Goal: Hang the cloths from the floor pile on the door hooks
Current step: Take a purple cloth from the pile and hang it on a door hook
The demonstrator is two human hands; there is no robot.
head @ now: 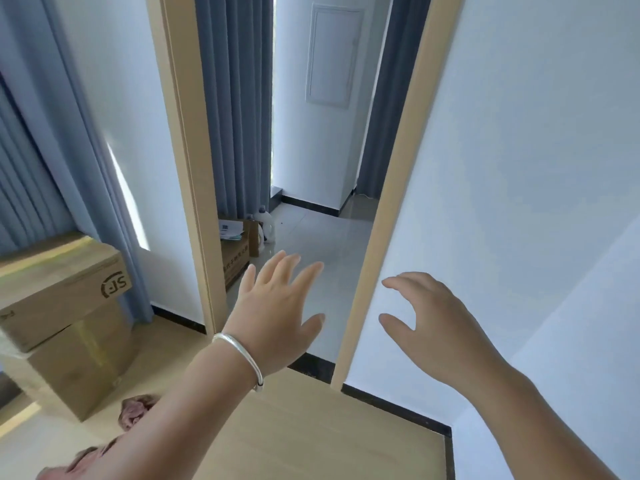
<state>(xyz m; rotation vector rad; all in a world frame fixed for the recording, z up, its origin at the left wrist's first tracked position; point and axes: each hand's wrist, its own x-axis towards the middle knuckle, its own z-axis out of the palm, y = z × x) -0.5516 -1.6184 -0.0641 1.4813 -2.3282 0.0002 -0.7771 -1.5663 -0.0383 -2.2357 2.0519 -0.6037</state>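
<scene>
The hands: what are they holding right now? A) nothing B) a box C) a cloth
A: the left hand and right hand both have spread fingers with nothing in them, and the cloths lie on the floor by the boxes.

Home interior, wood-framed doorway [187,168], grey curtains [232,98], tiled hallway floor [322,244], stacked cardboard boxes [65,306]

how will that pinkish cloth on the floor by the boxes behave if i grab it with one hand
The pinkish cloth lies crumpled in soft folds, so it will probably be floppy and droop from the grip rather than hold shape. It looks thin, so likely light. It shouldn't roll or tip. Both the left hand and right hand are empty, fingers spread.
</scene>
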